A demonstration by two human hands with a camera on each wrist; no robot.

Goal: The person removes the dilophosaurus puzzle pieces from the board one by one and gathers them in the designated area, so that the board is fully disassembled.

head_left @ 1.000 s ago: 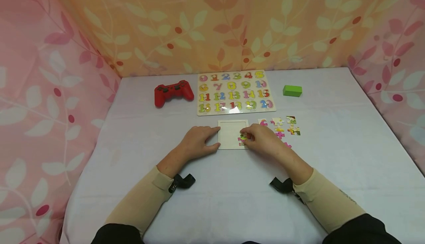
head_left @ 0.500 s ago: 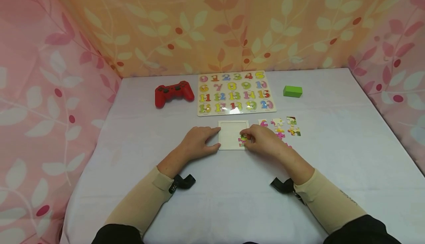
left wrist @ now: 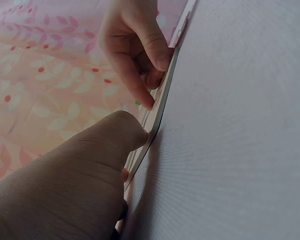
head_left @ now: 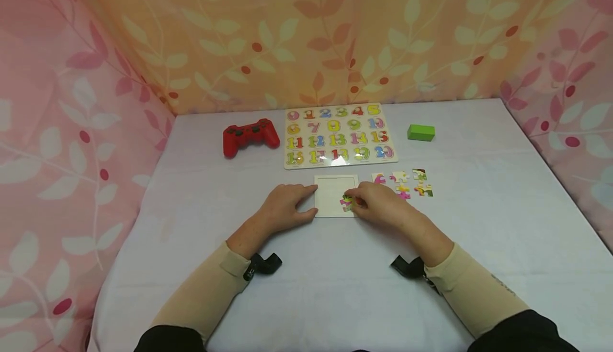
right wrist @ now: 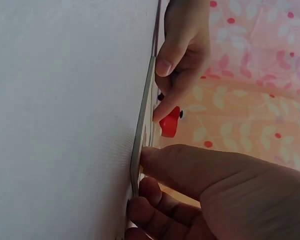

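Note:
In the head view a small white puzzle tray (head_left: 330, 195) lies flat on the table. My left hand (head_left: 282, 206) holds its left edge steady, thumb and index finger spread and fairly straight, their tips touching the rim. My right hand (head_left: 378, 201) is over the tray's right side and pinches a pink and green puzzle piece (head_left: 345, 203) between thumb and fingers, low over the tray's lower right part. The hand hides some of this piece. In the right wrist view my right thumb (right wrist: 162, 160) is at the tray's edge (right wrist: 142, 117).
Several loose puzzle pieces (head_left: 423, 189) lie right of the tray, partly behind the right hand. A number board (head_left: 341, 135) lies beyond it, between a red game controller (head_left: 250, 135) and a green block (head_left: 421, 132). Patterned cloth surrounds the white table (head_left: 306, 288).
My right hand has shifted the pinched puzzle piece slightly to the left over the tray. My left hand stays at the tray's left edge.

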